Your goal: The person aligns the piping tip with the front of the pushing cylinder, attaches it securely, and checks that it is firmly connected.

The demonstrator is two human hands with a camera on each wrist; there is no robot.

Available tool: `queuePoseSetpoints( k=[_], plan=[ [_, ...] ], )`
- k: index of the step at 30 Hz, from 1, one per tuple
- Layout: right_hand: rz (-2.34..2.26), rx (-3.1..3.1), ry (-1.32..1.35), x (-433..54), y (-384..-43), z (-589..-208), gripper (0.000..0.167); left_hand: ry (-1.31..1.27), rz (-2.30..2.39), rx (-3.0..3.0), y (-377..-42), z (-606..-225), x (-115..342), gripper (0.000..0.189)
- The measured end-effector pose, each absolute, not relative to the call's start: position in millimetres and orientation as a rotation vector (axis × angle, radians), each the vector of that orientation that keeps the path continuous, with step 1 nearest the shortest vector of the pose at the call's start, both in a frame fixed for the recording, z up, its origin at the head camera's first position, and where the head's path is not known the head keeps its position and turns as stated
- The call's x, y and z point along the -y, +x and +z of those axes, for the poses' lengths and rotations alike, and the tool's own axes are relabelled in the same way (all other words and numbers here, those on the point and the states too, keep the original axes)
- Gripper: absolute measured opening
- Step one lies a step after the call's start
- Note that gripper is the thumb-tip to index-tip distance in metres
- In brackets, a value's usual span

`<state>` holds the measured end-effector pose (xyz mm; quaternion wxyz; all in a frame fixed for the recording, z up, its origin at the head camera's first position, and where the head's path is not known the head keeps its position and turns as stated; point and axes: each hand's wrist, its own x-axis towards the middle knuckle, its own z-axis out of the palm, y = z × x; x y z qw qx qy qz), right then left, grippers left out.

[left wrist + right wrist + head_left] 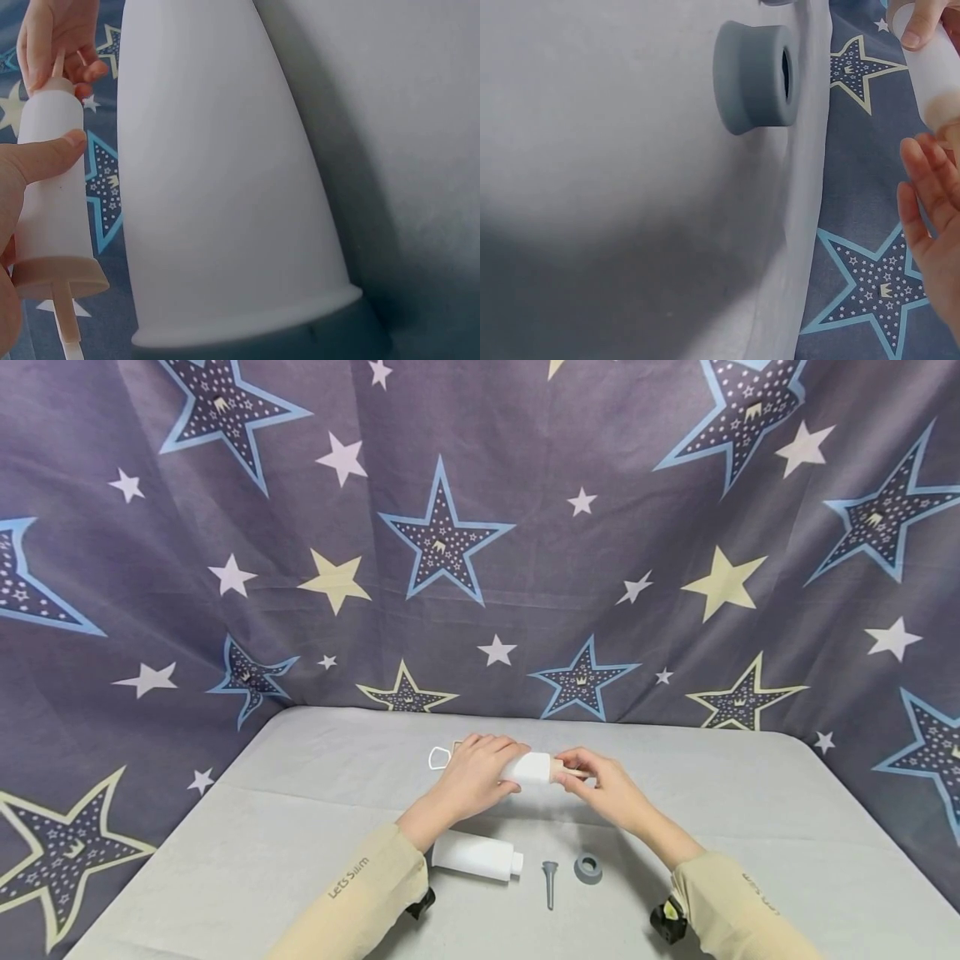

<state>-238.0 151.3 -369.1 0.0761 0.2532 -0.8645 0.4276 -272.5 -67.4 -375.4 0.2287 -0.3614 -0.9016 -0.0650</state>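
White bottle (pixel 225 172), grey peg (pixel 550 885) and grey ring (pixel 750 75) were noted unjoined on the tabletop (pixel 300 797); work was judged unfinished on the white cylinder (pixel 56 202), base (pixel 60 276) on, held up in the wrapped grip of the left hand (pixel 476 777), its beige end piece (pixel 56 85) pinched by the right hand (pixel 607 789).

We find both arms (pixel 667 839) extended forward, angled inward; the left hand (pixel 480 772) grips, back upward, its thumb (pixel 56 156) laid across; the right hand (pixel 607 787) faces it, apart, its digits pinching.
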Motion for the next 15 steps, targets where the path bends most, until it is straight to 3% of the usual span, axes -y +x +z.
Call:
queuePoseSetpoints(
  k=[9, 15],
  plan=[
    [1.34, 2.57, 0.755, -152.0, -238.2, -369.5, 0.042, -0.977, -0.167, 2.492, -272.8, -377.0, 68.8, 0.054],
    [1.342, 2.534, 0.794, -151.4, -239.2, -370.2, 0.042, -0.983, -0.167, 2.497, -272.8, -377.2, 67.8, 0.054]
  ],
)
